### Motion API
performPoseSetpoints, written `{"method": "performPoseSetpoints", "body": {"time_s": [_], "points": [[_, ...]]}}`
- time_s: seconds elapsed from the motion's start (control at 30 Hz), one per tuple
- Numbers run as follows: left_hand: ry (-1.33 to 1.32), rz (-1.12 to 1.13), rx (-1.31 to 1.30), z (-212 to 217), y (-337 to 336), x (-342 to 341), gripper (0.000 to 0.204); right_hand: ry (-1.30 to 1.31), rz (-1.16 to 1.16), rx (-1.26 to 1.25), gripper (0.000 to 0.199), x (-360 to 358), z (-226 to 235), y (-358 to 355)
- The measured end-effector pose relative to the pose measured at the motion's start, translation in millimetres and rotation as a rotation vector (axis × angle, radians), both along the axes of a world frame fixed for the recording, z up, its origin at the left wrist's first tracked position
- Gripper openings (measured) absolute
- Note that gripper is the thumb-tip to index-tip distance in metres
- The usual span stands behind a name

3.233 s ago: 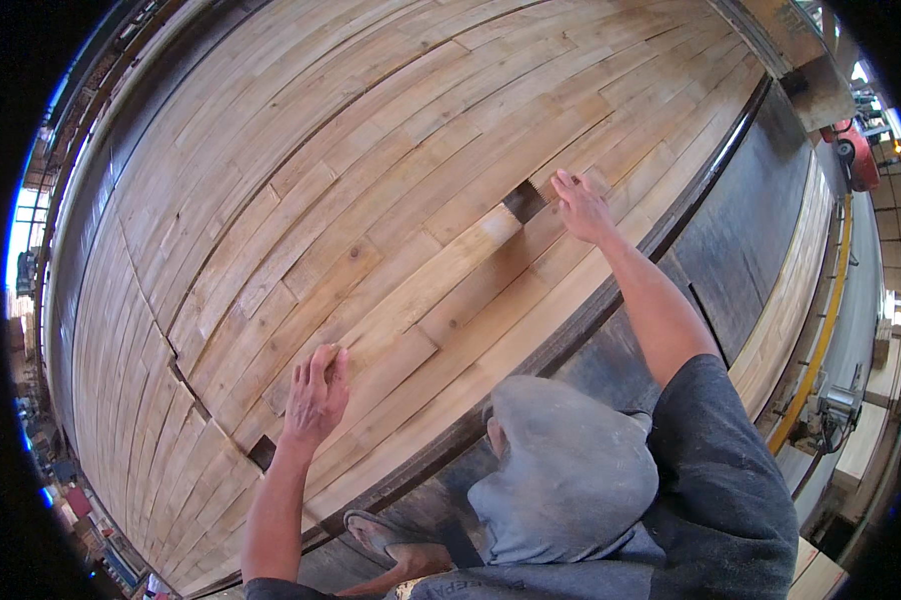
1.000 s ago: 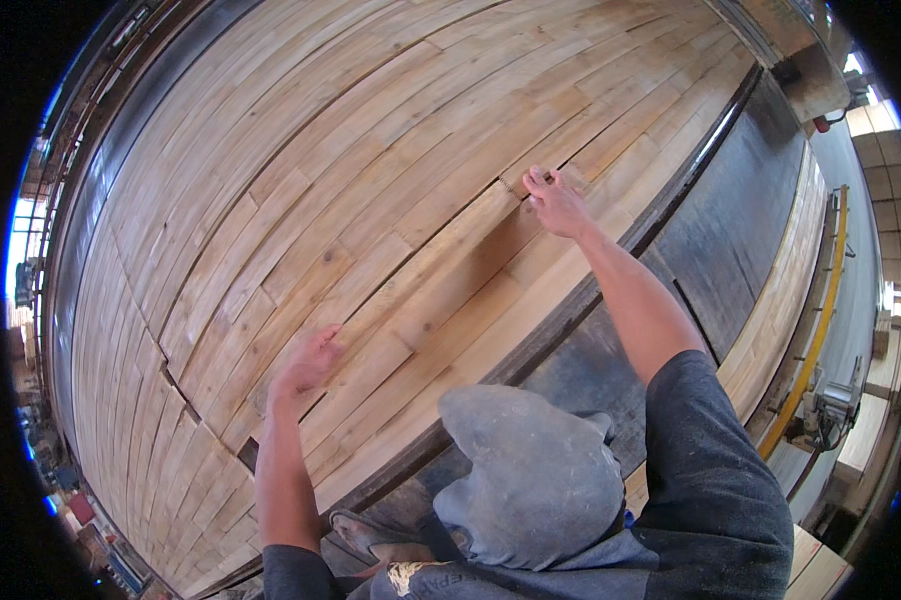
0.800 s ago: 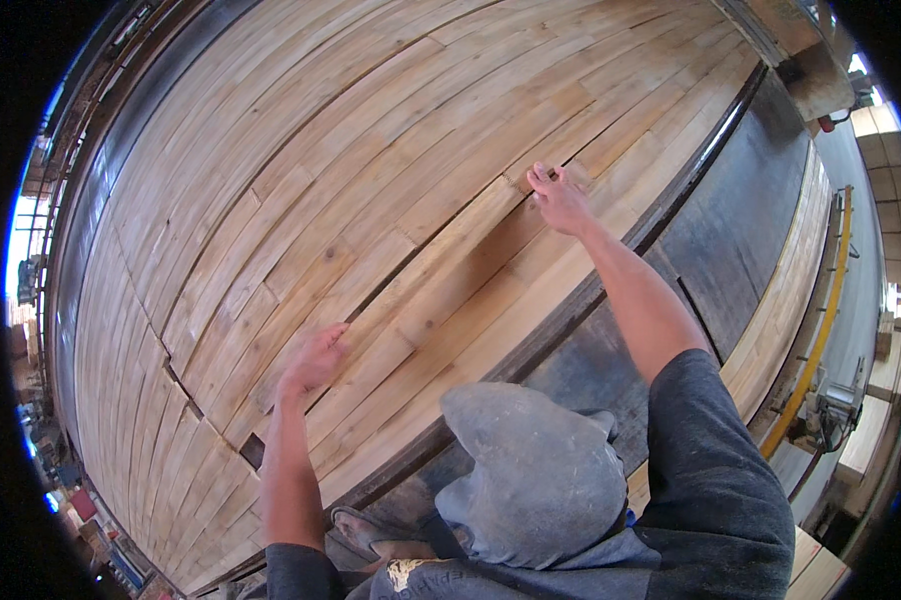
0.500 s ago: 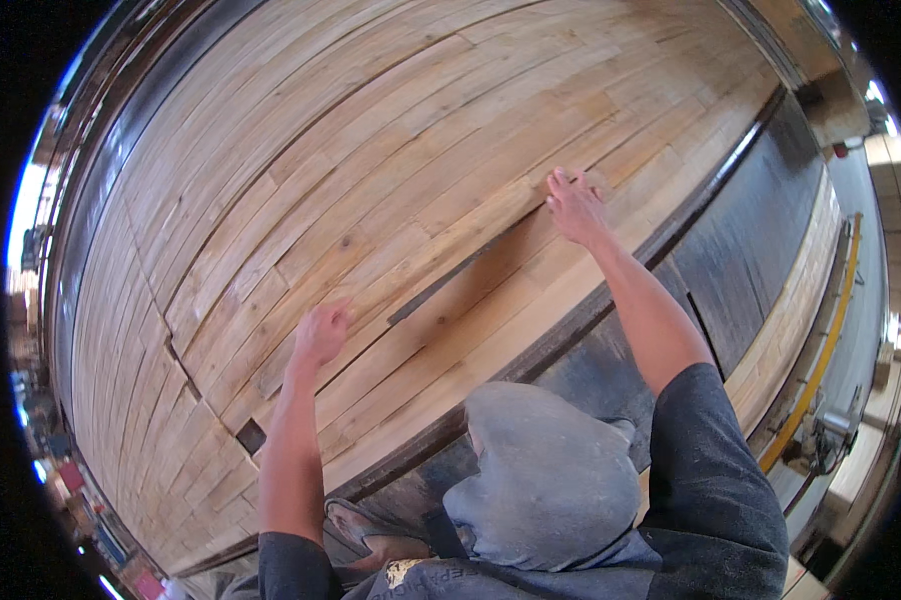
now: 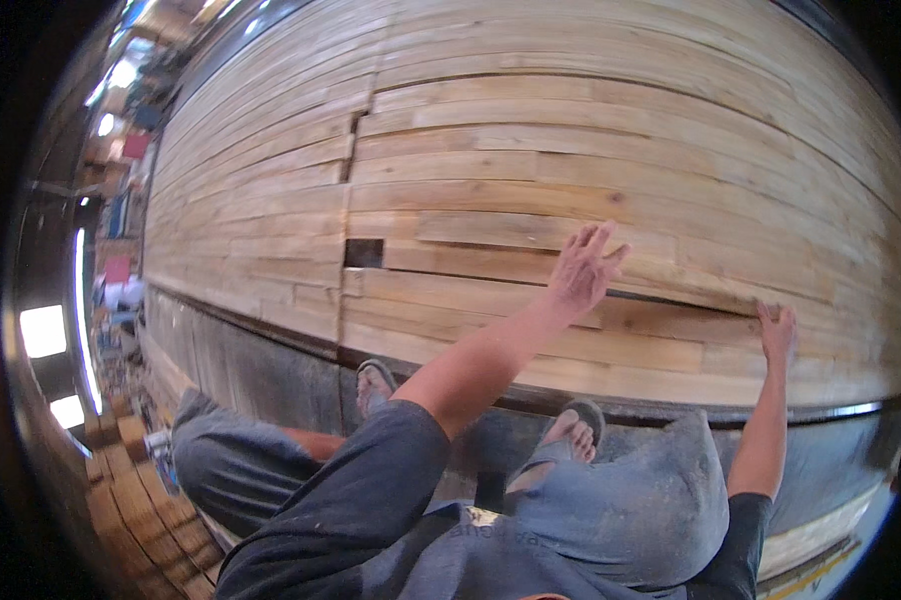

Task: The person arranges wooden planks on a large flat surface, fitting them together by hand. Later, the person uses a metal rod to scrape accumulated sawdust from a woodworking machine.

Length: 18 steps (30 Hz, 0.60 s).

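Note:
A wide layer of pale wooden strips (image 5: 451,190), laid end to end in rows, spreads out before me. My left hand (image 5: 583,268) is over the nearer rows, its fingers spread and holding nothing; whether the fingertips touch the wood is unclear. Farther right, my right hand (image 5: 779,330) has its fingers bent over the edge of a long wooden strip (image 5: 696,285). That strip looks slightly raised, with a dark gap and a shadow along its near side. Left of my left hand, a small dark square gap (image 5: 364,253) breaks the layer.
A dark metal edge (image 5: 531,402) borders the layer on my side, with a worn dark surface (image 5: 301,385) below it. My sandalled feet (image 5: 574,432) are near this edge. Stacked wood blocks (image 5: 146,510) stand at lower left.
The view has swung toward the left, bringing in my feet and the stacked blocks. My left hand has gone from curled to spread fingers. My right hand stays at the strip.

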<state>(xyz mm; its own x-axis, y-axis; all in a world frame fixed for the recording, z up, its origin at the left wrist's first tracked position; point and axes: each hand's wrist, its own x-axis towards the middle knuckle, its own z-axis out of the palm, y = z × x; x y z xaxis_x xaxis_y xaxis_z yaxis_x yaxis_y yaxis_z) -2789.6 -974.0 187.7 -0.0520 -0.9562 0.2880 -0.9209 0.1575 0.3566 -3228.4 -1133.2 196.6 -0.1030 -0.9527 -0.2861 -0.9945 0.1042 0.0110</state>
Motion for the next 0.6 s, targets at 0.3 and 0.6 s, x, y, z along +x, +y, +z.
{"method": "performPoseSetpoints", "body": {"time_s": [0.3,0.6], "points": [[-0.484,-0.199,1.007,148,87,284,0.028,0.072,-0.099,-0.118,0.081,30,4,9],[0.179,0.551,0.915,49,174,340,0.075,-0.345,0.381,-0.323,0.063,202,-13,87]]}}
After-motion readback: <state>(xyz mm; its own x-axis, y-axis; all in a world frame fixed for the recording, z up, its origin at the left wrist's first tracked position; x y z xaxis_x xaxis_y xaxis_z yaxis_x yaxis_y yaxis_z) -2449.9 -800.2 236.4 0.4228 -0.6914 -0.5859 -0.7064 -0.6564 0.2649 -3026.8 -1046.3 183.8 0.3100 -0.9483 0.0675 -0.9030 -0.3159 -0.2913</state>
